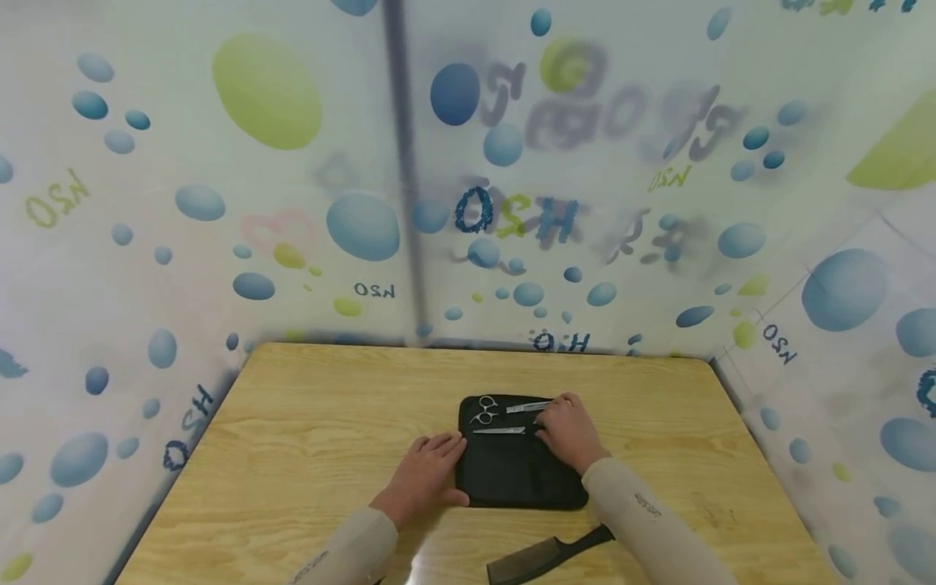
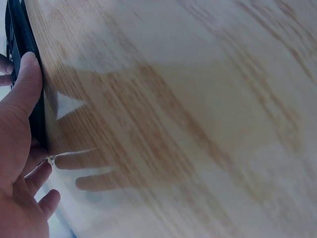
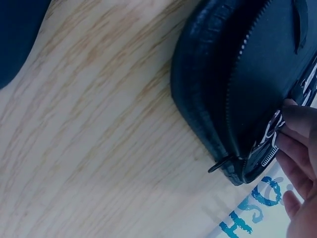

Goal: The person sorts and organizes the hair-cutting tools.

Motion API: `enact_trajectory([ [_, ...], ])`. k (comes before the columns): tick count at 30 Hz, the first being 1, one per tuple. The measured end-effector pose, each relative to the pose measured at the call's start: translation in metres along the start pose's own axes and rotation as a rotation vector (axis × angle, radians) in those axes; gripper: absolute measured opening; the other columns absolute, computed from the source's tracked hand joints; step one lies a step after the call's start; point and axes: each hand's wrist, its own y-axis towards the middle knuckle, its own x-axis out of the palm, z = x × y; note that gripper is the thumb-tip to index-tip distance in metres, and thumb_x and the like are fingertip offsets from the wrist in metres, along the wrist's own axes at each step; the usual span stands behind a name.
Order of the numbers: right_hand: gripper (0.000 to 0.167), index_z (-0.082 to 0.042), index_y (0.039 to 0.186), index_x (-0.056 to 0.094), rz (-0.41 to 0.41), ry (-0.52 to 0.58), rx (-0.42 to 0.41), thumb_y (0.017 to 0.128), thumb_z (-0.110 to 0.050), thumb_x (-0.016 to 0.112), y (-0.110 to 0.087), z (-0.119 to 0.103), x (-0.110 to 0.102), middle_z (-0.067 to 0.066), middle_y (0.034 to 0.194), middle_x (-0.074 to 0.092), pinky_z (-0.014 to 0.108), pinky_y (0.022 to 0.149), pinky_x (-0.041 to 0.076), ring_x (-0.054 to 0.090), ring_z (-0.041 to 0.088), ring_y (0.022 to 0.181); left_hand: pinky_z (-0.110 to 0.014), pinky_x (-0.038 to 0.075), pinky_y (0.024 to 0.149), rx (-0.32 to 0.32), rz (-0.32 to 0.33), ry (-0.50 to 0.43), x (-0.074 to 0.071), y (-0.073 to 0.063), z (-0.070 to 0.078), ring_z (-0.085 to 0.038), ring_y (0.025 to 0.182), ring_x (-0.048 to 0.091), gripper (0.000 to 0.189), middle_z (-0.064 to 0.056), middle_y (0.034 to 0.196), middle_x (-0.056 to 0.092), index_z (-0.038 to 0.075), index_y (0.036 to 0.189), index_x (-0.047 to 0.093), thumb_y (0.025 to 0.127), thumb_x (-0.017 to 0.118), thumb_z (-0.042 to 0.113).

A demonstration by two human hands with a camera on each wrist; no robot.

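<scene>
An opened black zip case (image 1: 522, 479) lies on the wooden table. Its far half holds scissors: one pair shows its silver finger rings (image 1: 484, 416), and two silver blades (image 1: 500, 431) lie alongside. My left hand (image 1: 424, 475) rests against the case's left edge, thumb at the near corner; the left wrist view shows the thumb (image 2: 29, 79) on the dark edge. My right hand (image 1: 570, 431) reaches over the case's far right part, and its fingertips pinch at scissors near their handles (image 3: 273, 130). The hand hides part of those scissors.
A black comb (image 1: 537, 559) lies on the table near me, its handle end by my right sleeve. Around the wooden table (image 1: 314, 422), walls (image 1: 307, 203) printed with blue and green dots stand at the back and sides.
</scene>
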Motion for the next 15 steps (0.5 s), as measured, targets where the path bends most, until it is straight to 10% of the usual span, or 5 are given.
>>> enact_trajectory([
  [15, 0.008, -0.021, 0.085, 0.077, 0.004, 0.001, -0.001, 0.083, -0.029, 0.077, 0.0009, -0.003, -0.0032, -0.005, 0.088, 0.074, 0.044, 0.103, 0.039, 0.065, 0.02, 0.099, -0.045, 0.039, 0.11, 0.005, 0.003, -0.016, 0.0021, 0.0004, -0.0011, -0.023, 0.137, 0.045, 0.088, -0.004, 0.148, 0.05, 0.01, 0.144, 0.049, 0.078, 0.066, 0.066],
])
